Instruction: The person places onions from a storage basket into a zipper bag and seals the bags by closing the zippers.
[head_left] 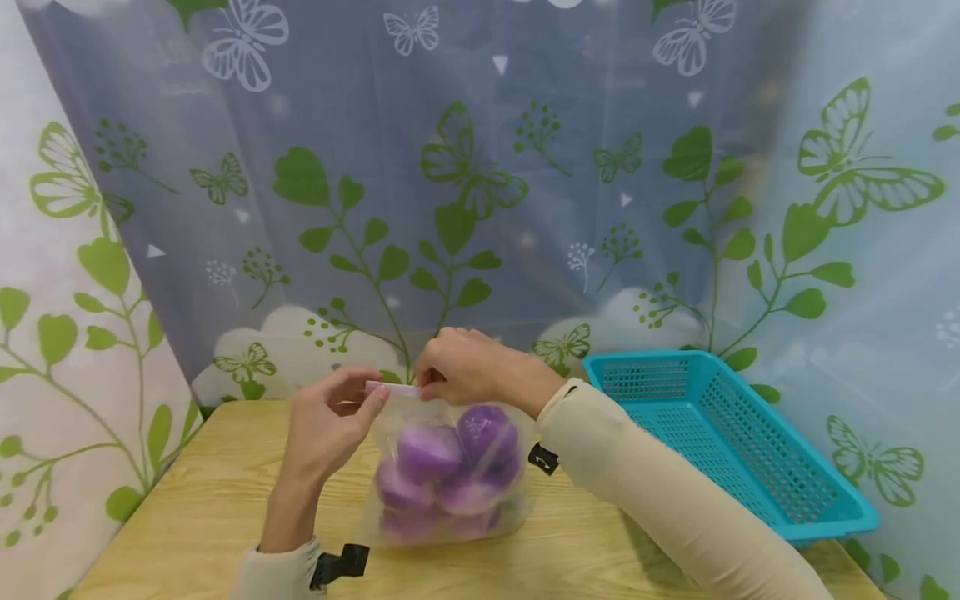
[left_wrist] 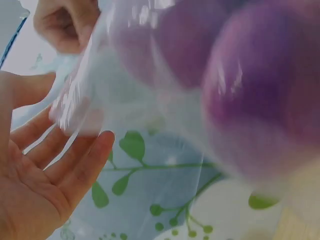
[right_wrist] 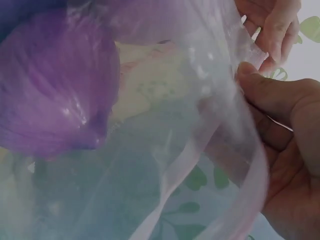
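Note:
A clear plastic bag (head_left: 442, 533) stands on the table, holding several purple rounded things (head_left: 429, 452). A whitish strip (head_left: 393, 389) runs along its top edge. My right hand (head_left: 468, 367) pinches this edge between thumb and fingers; in the right wrist view the thumb (right_wrist: 270, 95) lies against the film. At the strip's left end is my left hand (head_left: 330, 425). The left wrist view shows its fingers (left_wrist: 75, 162) fairly straight behind the bag's corner, with the thumb (left_wrist: 32, 90) held apart from them.
At the right of the wooden table (head_left: 225, 475) stands a turquoise plastic basket (head_left: 795, 450) with perforated sides, beyond the right forearm. A curtain (head_left: 360, 108) with leaves and butterflies hangs behind the table. Black straps (head_left: 341, 565) show at both wrists.

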